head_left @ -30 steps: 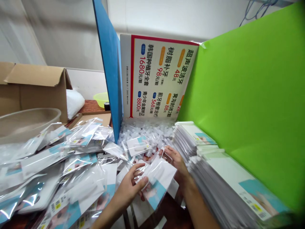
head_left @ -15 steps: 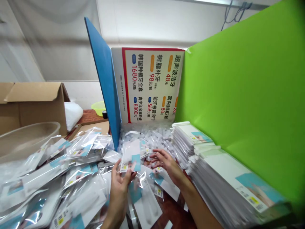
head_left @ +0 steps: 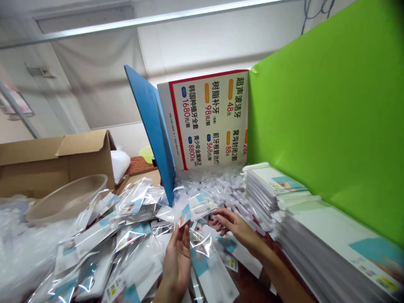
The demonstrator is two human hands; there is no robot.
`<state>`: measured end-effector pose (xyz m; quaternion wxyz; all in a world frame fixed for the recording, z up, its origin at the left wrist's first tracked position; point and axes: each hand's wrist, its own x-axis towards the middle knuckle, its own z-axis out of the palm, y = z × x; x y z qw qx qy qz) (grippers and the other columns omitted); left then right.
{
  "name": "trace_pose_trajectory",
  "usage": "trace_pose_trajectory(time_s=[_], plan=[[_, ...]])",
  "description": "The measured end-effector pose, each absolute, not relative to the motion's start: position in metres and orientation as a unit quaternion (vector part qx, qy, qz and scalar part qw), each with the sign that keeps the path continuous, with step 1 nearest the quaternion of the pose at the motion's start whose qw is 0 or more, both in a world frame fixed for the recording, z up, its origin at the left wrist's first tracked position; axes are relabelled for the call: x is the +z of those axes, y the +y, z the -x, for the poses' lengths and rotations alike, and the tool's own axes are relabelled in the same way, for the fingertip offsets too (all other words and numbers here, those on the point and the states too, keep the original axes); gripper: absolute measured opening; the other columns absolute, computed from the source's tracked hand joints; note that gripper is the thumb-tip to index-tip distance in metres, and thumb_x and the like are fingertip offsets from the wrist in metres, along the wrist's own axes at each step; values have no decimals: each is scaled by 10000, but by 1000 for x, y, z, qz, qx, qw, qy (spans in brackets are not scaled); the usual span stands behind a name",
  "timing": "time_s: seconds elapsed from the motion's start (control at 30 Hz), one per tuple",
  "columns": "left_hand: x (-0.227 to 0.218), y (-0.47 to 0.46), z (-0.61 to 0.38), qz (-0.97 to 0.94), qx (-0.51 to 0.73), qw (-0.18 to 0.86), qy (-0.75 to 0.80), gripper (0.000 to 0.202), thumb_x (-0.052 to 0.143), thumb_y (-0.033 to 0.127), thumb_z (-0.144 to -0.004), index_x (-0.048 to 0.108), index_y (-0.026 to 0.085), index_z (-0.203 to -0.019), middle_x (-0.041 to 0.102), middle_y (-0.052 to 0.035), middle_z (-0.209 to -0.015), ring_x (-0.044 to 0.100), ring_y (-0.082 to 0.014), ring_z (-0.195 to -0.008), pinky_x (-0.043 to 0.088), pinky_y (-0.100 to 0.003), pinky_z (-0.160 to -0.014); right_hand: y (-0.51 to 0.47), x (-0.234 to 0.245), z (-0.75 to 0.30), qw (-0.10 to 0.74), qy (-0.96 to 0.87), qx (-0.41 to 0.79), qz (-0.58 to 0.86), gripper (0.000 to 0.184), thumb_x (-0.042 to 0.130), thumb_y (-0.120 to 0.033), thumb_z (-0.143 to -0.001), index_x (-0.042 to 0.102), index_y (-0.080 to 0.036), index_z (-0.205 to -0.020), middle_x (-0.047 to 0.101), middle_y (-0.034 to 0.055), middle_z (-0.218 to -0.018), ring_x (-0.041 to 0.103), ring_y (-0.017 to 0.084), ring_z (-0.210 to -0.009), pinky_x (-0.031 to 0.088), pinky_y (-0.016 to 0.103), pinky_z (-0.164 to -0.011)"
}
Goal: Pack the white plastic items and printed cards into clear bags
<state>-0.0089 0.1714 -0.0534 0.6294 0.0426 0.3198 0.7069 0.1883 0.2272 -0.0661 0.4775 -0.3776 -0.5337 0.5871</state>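
The left hand (head_left: pixel 176 261) is raised edge-on over the counter (head_left: pixel 249 288), its fingers pinching a clear plastic packet (head_left: pixel 182 209) with a white-and-teal card insert, held upright just in front of the blue divider board (head_left: pixel 151 126). The right hand (head_left: pixel 235 225) lies palm down just beside it, fingers spread loose and resting on other packets, pinching nothing.

To the left spreads a loose heap of filled packets (head_left: pixel 104 244), overlapping and glossy, covering most of that side of the counter. To the right stand two tall stacks of flat card inserts (head_left: pixel 318 235), pressed against the green divider board (head_left: pixel 325 118); they hem in the right forearm closely. Behind the hands, between the blue and green boards, stands a printed price poster (head_left: pixel 210 120), and at its foot lies a pile of small white plastic pieces (head_left: pixel 217 187).

A clear plastic basin (head_left: pixel 67 202) sits at the far edge of the heap; what is in it cannot be told. Behind it an open cardboard box (head_left: pixel 57 162) stands with flaps up, a white plastic bag (head_left: pixel 120 164) beside it. Farther back a yellow-green bowl (head_left: pixel 146 153) shows partly behind the blue board.
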Motion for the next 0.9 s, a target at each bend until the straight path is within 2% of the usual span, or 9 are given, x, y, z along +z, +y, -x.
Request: trace_pose_trajectory(time_s=[0.1,0.17,0.33,0.43,0.53,0.67,0.77,0.83,0.9], plan=[[-58,174,13,-44,712,642,279,286,456,139,-1036,738,122,-989,818,-80,-986,784,-133,-884,641,-204,-837,230,-70,-187,477,-542,584,372,370,737,-540,-812,711,-224,-1002,730,21,-812,635,170,-665,500,304,-585],[-62,175,17,-59,705,659,256,361,404,157,-1050,755,131,-969,818,-83,-1010,776,-145,-962,630,-221,-885,232,-72,-187,474,-548,580,372,406,736,-566,-799,704,-215,-1000,728,22,-806,636,168,-661,503,301,-582],[-71,174,28,-120,674,695,218,391,373,226,-1046,759,173,-1081,749,-58,-1252,593,-127,-1304,509,-201,-1061,235,-76,-187,467,-567,572,366,383,709,-536,-828,680,-204,-1016,721,7,-804,636,148,-654,502,280,-582],[-74,173,29,-173,671,689,214,374,389,226,-1031,742,174,-1143,683,-35,-1352,485,-104,-1390,421,-192,-1132,235,-77,-187,468,-572,567,363,343,709,-502,-833,679,-208,-1008,719,-3,-793,634,141,-630,494,274,-570],[-77,174,26,-257,625,703,223,407,373,276,-1039,709,140,-1223,635,-71,-1406,430,-117,-1425,365,-232,-1176,234,-77,-186,469,-571,565,366,275,708,-445,-842,685,-213,-986,726,-6,-784,626,132,-610,483,262,-558],[-86,180,29,-337,535,750,193,525,301,402,-1064,680,122,-1294,611,-84,-1426,483,-107,-1387,362,-178,-1147,235,-77,-185,471,-574,558,371,213,691,-381,-840,690,-206,-962,723,-11,-752,613,121,-594,475,246,-554],[-93,189,39,-372,466,793,123,491,365,439,-1056,662,168,-1337,577,-62,-1455,526,-111,-1358,409,-138,-1087,234,-77,-183,463,-576,557,379,157,677,-301,-812,688,-190,-923,708,-16,-726,602,111,-563,454,224,-522],[-93,194,43,-393,414,814,103,443,470,462,-1021,669,220,-1334,598,-67,-1436,586,-170,-1316,490,-197,-1038,233,-75,-181,457,-577,559,382,136,655,-247,-787,687,-179,-901,698,-16,-727,596,106,-545,453,218,-511],[-87,195,39,-420,374,813,148,407,588,491,-958,733,245,-1247,705,-99,-1309,695,-244,-1183,571,-284,-957,232,-72,-181,454,-574,563,384,150,629,-217,-765,686,-175,-898,685,-16,-728,589,104,-528,460,222,-506]])
